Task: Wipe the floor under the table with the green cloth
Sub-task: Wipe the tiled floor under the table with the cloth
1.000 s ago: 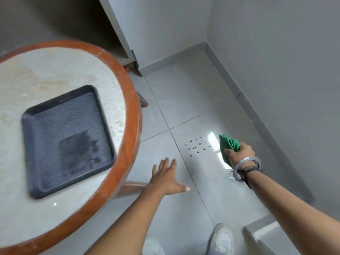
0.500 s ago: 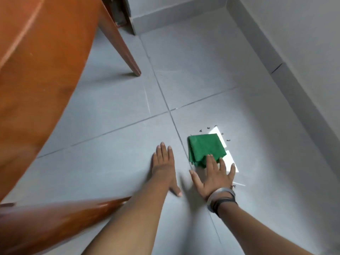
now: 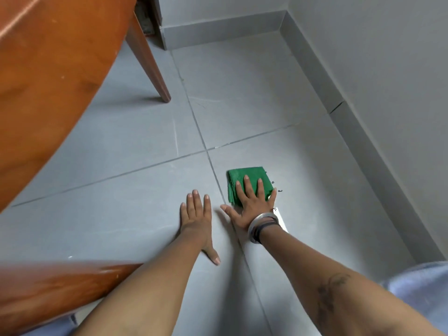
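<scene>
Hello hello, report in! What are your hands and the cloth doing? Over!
Right hand flat on green cloth, pressing it to floor. Left hand flat on bare tile. Table leg stands ahead, clear of cloth.

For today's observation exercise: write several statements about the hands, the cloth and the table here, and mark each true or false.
1. The right hand presses flat on the green cloth. True.
2. The left hand holds a second cloth. False: it rests bare and flat on the floor.
3. The cloth lies directly beneath the table. False: it lies to the right of it, nearer the wall.
4. Bracelets circle the right wrist. True.
</scene>
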The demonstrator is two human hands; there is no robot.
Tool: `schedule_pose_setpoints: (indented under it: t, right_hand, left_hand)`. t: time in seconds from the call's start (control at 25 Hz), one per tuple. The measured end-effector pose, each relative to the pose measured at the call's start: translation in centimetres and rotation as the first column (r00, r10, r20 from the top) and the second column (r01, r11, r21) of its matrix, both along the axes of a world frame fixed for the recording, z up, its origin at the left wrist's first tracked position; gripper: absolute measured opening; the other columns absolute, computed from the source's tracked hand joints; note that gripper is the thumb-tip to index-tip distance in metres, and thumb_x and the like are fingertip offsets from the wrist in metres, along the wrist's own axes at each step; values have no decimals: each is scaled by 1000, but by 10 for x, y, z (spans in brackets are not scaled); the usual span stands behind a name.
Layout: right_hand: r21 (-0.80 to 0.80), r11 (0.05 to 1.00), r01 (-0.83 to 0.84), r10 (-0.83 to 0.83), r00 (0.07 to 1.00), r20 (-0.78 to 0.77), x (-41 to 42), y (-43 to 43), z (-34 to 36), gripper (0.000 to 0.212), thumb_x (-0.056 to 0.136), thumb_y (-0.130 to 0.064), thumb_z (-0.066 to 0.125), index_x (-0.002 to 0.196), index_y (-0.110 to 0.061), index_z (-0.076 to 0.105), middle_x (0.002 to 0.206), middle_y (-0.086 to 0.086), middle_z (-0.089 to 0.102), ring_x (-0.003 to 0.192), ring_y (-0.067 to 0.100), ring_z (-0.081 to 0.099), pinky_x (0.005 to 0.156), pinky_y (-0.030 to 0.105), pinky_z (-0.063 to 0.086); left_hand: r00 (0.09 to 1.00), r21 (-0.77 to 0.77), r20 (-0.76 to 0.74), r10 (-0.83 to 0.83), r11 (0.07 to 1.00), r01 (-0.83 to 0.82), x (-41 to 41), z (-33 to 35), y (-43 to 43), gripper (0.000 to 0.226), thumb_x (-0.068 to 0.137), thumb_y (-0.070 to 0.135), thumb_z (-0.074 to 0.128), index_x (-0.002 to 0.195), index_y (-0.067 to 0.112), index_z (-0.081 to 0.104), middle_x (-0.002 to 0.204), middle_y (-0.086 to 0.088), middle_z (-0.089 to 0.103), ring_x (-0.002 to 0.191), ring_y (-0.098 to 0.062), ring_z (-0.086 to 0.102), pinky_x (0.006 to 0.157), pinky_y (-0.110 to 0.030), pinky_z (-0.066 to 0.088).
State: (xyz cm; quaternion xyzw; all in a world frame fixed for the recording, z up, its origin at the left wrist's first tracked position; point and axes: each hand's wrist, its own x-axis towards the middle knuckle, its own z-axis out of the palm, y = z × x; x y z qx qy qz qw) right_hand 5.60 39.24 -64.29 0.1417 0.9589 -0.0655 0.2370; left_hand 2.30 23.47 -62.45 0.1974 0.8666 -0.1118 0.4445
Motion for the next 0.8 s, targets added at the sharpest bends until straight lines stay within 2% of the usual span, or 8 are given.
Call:
schedule_pose_setpoints:
  t: [0.16, 0.32, 0.44, 0.6, 0.68, 0.8]
  right_hand:
    - [-21, 1000, 11, -11, 1000, -6, 34, -12, -1, 93, 73, -83, 10, 151, -33, 2, 163, -3, -6, 147, 34, -13, 109, 65, -14]
    - [-28, 999, -22, 22, 1000, -1, 85, -22, 5, 84, 80, -77, 13, 151, -32, 18, 163, -2, 12, 148, 37, 4, 111, 67, -8]
    - [1, 1000, 3, -3, 1000, 5, 33, -7, 7, 82, 80, -76, 4, 151, -35, 13, 163, -4, 7, 148, 35, 2, 109, 67, -15]
    - [71, 995, 73, -75, 997, 25, -64, 35, 6, 82, 81, -78, 10, 151, -35, 11, 163, -5, 4, 148, 35, 2, 107, 69, -14]
    - [95, 988, 122, -128, 990, 55, -66, 52, 5, 83, 81, -79, 10, 151, -35, 9, 164, -6, 2, 148, 33, 1, 108, 71, -10]
    - [56, 963, 265, -265, 964, -11, -6, 35, 1, 87, 79, -80, 10, 152, -33, 6, 164, -4, -3, 148, 35, -3, 109, 71, -8]
  left_hand:
    - [1000, 8, 0, 10, 1000, -10, 1, -2, -2, 175, 35, 74, 82, 135, 3, -42, 141, -30, -48, 132, -44, -42, 112, -56, -18]
    - [1000, 13, 3, 0, 1000, 0, 2, -2, -2, 173, 38, 74, 82, 135, 3, -42, 133, -28, -53, 131, -44, -43, 111, -56, -20]
    - [1000, 2, -10, -5, 1000, 5, 3, -5, -2, 174, 35, 75, 82, 135, 3, -42, 137, -29, -50, 132, -45, -42, 111, -57, -19]
    - [999, -11, -35, 1, 1000, -1, 2, -9, -1, 177, 31, 76, 82, 132, 4, -45, 139, -29, -50, 132, -44, -43, 111, -57, -20]
    - [1000, -3, -9, 17, 1000, -17, 1, -10, 0, 178, 30, 75, 82, 131, 4, -46, 133, -27, -54, 129, -43, -46, 110, -56, -21]
    - [1000, -7, 0, 18, 1000, -18, 1, -10, -2, 178, 30, 75, 83, 130, 4, -47, 128, -27, -56, 124, -41, -49, 110, -57, -21]
